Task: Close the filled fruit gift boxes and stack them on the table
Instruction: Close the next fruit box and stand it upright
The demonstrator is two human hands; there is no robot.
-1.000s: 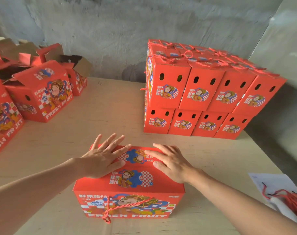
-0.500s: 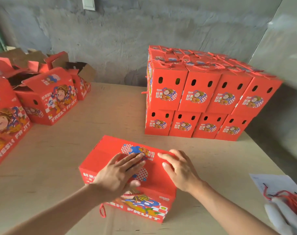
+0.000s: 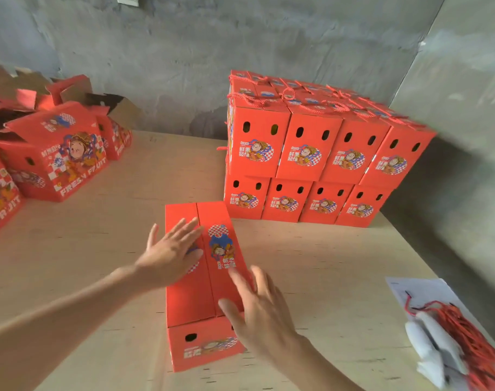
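Observation:
A closed red fruit gift box (image 3: 190, 294) lies on the plywood table (image 3: 325, 277) in front of me, its long side pointing away and a short end with a hole facing me. My left hand (image 3: 170, 253) rests flat on the box's top with straight fingers. At the near right edge of the top, my right hand (image 3: 257, 306) touches it with fingers spread. A two-layer stack of closed red boxes (image 3: 311, 153) with rope handles stands at the back right.
Several open red boxes (image 3: 54, 159) with raised flaps stand at the left. A white sheet with a bundle of red cords (image 3: 472, 340) lies at the near right table edge. A grey wall runs behind and to the right.
The box has been turned about a quarter turn on the table, from long side facing me to short end facing me. Both hands stayed on its top.

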